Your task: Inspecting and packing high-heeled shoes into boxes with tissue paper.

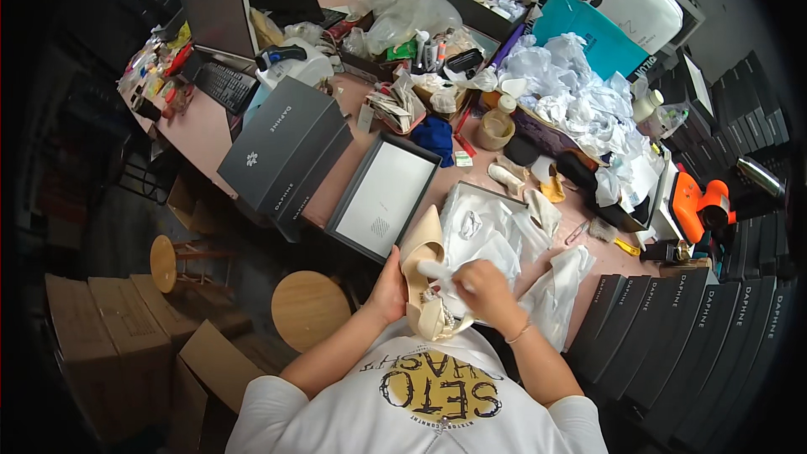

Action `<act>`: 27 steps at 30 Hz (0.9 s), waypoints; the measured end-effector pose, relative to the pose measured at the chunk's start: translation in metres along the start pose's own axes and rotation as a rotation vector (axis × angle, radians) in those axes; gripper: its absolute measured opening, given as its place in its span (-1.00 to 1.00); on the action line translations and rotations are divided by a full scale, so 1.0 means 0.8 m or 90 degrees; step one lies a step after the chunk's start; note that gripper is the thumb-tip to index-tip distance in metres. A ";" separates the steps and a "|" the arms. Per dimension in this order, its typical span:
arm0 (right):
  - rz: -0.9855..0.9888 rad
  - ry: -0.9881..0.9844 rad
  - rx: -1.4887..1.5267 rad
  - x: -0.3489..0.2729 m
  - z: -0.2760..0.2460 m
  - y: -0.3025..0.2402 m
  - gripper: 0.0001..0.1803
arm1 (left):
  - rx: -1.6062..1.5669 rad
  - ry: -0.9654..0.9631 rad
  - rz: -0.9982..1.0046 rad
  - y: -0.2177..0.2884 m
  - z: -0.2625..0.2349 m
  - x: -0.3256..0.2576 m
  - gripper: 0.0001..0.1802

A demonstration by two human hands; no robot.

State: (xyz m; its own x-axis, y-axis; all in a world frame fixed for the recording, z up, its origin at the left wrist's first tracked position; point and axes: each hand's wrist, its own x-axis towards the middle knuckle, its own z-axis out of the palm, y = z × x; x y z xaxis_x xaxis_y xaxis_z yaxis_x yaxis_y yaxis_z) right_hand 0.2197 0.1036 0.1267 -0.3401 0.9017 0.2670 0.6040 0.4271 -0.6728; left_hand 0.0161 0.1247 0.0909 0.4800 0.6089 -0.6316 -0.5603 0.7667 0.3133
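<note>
1. Head view: pump (413, 267), cream, pointed-toe; held before the white T-shirt (437, 395), toe away, beside an open dark shoebox (358, 245).
2. Left hand (389, 290): partly curled along the pump's left side; fingertips hidden.
3. Right hand (489, 294): fingers curled, pinching white wadding (435, 271) at the pump's opening.
4. Handling: probably light, firm, smooth, easily scuffed; best held at mid-sole, clear of the sparkling trim (450, 319).

- You wear a white T-shirt (370, 424) with short sleeves (273, 412).
- Your chest print (440, 383) sets bold dark lettering over a mustard-yellow oval.
- A thin bracelet (520, 334) circles your wrist behind the right hand (489, 287).
</note>
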 end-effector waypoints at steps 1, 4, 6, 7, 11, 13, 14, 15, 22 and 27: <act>-0.087 -0.042 -0.089 0.005 0.009 -0.011 -0.83 | -0.001 -0.017 -0.007 -0.008 -0.002 0.003 -0.32; -0.033 -0.069 -0.191 0.005 0.054 0.019 -0.88 | 0.079 0.006 0.030 -0.036 -0.016 0.012 -0.48; -0.014 -0.156 -0.132 0.009 0.056 0.023 -0.89 | 0.133 0.075 0.059 -0.040 -0.016 0.003 -0.52; -0.010 -0.200 -0.099 0.013 0.057 0.025 -0.90 | 0.117 0.087 0.064 -0.041 -0.022 0.002 -0.57; 0.249 0.075 -0.084 0.055 0.046 0.110 -0.73 | 0.053 0.122 -0.009 -0.029 -0.038 0.000 -0.63; 0.230 0.117 -0.146 0.070 0.072 0.152 -0.74 | 0.101 0.106 -0.018 -0.021 -0.024 0.000 -0.61; 0.231 0.058 -0.191 0.067 0.085 0.175 -0.75 | 0.125 0.100 -0.019 -0.018 -0.017 -0.001 -0.60; 0.232 0.002 -0.237 0.059 0.091 0.202 -0.75 | 0.144 0.112 -0.015 -0.017 -0.012 0.001 -0.58; 0.279 0.129 0.080 0.025 0.022 0.106 -0.74 | -0.022 0.077 -0.008 -0.020 -0.026 0.005 -0.40; 0.135 -0.004 -0.075 0.017 0.059 0.029 -0.64 | 0.077 0.059 0.108 -0.038 0.012 0.014 -0.45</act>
State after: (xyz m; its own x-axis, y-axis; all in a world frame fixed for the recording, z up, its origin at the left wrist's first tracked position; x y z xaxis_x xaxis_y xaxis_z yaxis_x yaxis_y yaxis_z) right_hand 0.1951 0.1226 0.0826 -0.2010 0.9719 0.1230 0.7428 0.2330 -0.6277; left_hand 0.0450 0.1107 0.0811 0.3185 0.7136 -0.6240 -0.5393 0.6778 0.4998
